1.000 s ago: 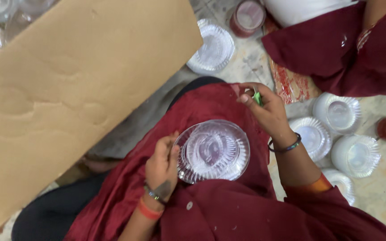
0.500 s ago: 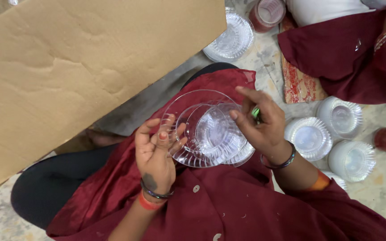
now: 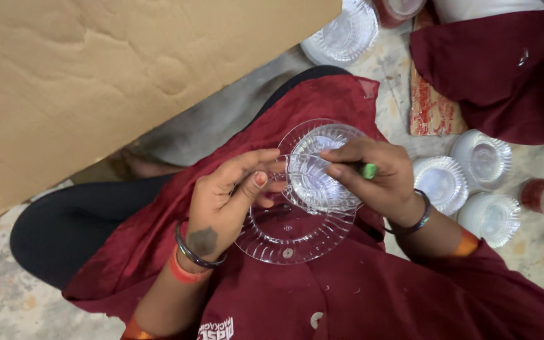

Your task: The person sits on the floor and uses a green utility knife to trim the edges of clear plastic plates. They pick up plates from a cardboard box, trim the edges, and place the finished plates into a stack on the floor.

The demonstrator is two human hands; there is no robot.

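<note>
Holding clear, ribbed plastic plates [image 3: 297, 214] over a maroon lap, the left hand [image 3: 228, 195] curls round the rim of the stack; the right hand [image 3: 379, 176] pinches an upper plate's edge, with a small green thing [image 3: 368, 170] between its fingers.

maroon tunic | black trousers | dark bangles | orange wrist threads

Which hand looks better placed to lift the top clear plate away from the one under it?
Probably the right hand: it lies across the upper plate, though it also holds a small green thing. The left hand pinches the lower plate at its rim.
</note>
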